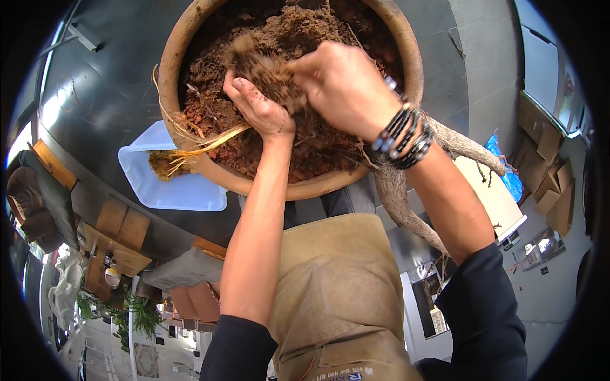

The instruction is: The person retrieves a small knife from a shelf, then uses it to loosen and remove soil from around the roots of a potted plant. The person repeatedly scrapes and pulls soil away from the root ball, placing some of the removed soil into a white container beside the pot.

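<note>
A large round clay pot point(412, 62) holds dark soil point(305, 28) and reddish, coarse potting mix point(224, 152). Over it, my left hand point(262, 107) cups a clump of brown fibrous root or soil material point(267, 71), blurred by motion. My right hand point(345, 85), with beaded bracelets at the wrist, has its fingers curled against the clump's right side; its fingertips are partly hidden. Pale yellow stringy roots point(214, 140) stretch from beside my left hand over the pot's rim. A thick woody branch point(395, 195) runs by the rim below my right wrist.
A translucent plastic tub point(171, 190) with some mossy material point(167, 164) stands at the pot's lower left. To the right are a pale board or tabletop point(486, 195), a blue plastic bag point(505, 171) and cardboard boxes point(548, 185). Farther left are a wooden table point(116, 250) and seats.
</note>
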{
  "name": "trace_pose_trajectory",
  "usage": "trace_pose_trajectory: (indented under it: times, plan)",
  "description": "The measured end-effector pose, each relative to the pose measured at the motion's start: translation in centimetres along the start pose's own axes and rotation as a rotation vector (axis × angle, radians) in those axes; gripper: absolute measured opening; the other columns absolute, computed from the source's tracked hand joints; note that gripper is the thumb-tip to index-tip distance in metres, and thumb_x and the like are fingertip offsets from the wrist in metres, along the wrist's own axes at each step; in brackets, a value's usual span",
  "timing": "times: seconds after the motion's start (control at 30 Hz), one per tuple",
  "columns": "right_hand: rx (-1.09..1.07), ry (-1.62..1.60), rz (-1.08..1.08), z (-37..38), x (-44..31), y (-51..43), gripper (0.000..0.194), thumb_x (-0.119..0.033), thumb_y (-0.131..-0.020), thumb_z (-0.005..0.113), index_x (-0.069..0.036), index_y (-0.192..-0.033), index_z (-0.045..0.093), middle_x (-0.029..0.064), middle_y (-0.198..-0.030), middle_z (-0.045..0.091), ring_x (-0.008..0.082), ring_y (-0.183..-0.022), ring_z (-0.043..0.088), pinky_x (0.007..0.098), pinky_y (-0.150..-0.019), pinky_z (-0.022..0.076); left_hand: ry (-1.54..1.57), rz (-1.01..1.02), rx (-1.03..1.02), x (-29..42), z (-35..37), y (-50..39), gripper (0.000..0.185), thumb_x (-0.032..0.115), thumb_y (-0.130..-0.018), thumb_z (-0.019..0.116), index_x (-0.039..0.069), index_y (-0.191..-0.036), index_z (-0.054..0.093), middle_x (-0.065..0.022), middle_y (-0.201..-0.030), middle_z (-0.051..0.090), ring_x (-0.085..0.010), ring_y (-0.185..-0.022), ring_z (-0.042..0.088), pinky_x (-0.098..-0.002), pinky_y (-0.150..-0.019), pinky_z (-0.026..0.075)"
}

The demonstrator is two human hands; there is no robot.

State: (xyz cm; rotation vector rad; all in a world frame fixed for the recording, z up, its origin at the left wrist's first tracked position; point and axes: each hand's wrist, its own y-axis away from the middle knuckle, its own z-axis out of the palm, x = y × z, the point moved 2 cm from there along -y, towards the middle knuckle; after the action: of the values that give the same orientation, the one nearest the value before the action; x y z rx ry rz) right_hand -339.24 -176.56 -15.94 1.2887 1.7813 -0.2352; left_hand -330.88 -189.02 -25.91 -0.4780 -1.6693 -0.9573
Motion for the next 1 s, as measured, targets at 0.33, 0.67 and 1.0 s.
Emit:
trace_pose_trajectory:
  times: [0.33,0.67,1.0]
  plan:
    - [-0.214,0.279,0.320,-8.2,3.1,8.8,0.020,-0.002,-0.092,0.069,-0.005,-0.109,0.078,0.0112,-0.079,0.056,0.0249,-0.069,0.060,0.0384,-0.064,0.0498,-0.140,0.035,0.043,0.1,0.2,0.1,0.048,0.036,-0.114,0.032,0.000,-0.145,0.037,-0.0205,-0.141,0.046,-0.0255,-0.123,0.050,-0.0380,-0.108,0.039]
    - [-0.056,0.156,0.076,-6.4,5.4,9.8,0.026,0.003,-0.086,0.068,-0.005,-0.108,0.078,0.0128,-0.082,0.059,0.0298,-0.072,0.063,0.0392,-0.066,0.0514,-0.111,0.051,0.025,0.0,0.3,0.0,0.046,0.036,-0.114,0.033,0.000,-0.142,0.040,-0.0152,-0.136,0.048,-0.0217,-0.115,0.050,-0.0362,-0.104,0.040]
    - [-0.007,0.019,0.013,-5.2,6.8,9.4,0.026,0.002,-0.086,0.073,-0.007,-0.110,0.078,0.0116,-0.081,0.060,0.0272,-0.069,0.062,0.0376,-0.062,0.0506,-0.093,0.078,0.023,-0.2,0.3,0.0,0.047,0.036,-0.114,0.031,-0.003,-0.138,0.042,-0.0206,-0.138,0.050,-0.0220,-0.124,0.047,-0.0385,-0.114,0.032]
